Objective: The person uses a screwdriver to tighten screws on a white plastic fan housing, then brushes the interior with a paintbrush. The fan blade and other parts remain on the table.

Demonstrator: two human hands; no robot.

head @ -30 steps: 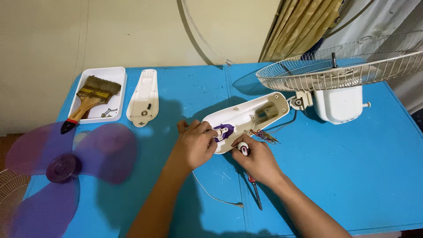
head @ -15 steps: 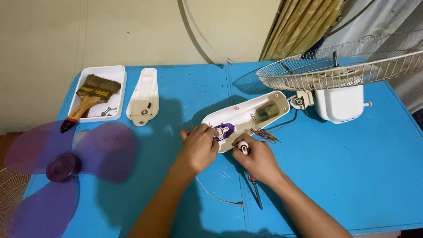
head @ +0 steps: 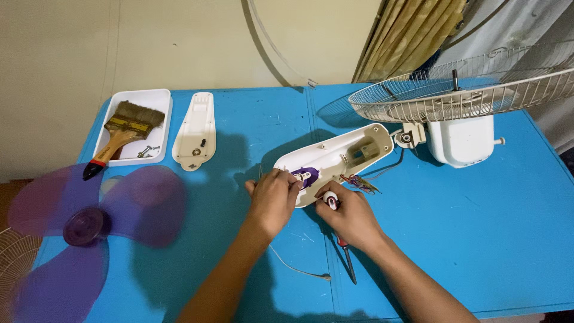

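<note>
Since the earlier frame, my left hand (head: 275, 200) had closed its fingers onto the open white fan housing (head: 335, 158) at table centre, while my right hand (head: 350, 215) gripped the screwdriver (head: 342, 239), probably needing careful alignment next.

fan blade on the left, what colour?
Translucent purple; the fan blade lies at the left table edge, clearest in the head view.
</note>
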